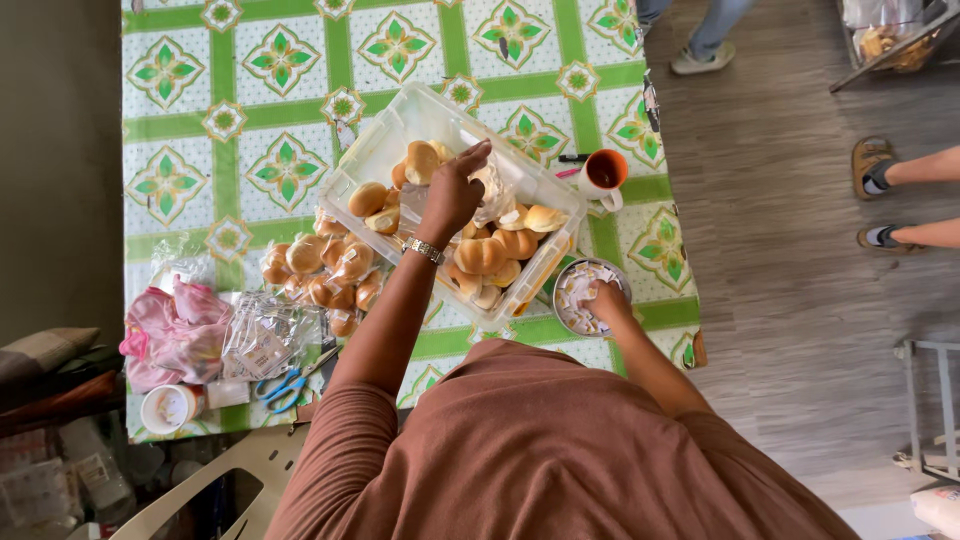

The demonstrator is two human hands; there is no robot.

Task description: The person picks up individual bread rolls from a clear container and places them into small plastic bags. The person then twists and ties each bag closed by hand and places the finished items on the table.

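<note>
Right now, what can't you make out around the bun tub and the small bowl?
Head view only:
- Left hand: its fingers are curled under, so what they grip in the clear tub is hidden.
- Right hand: covers part of the small bowl; the white pieces inside are too small to identify.
- Bagged buns: wrapping blurs their count.

Clear plastic bag (pixel 493 192) held upright over clear tub (pixel 385 150) of golden buns (pixel 480 254), round bowl (pixel 562 275) of small white sachets beside it

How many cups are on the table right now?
2: an orange cup beyond the bun box, and a white cup at the near left corner by the scissors. Others may be hidden.
</note>
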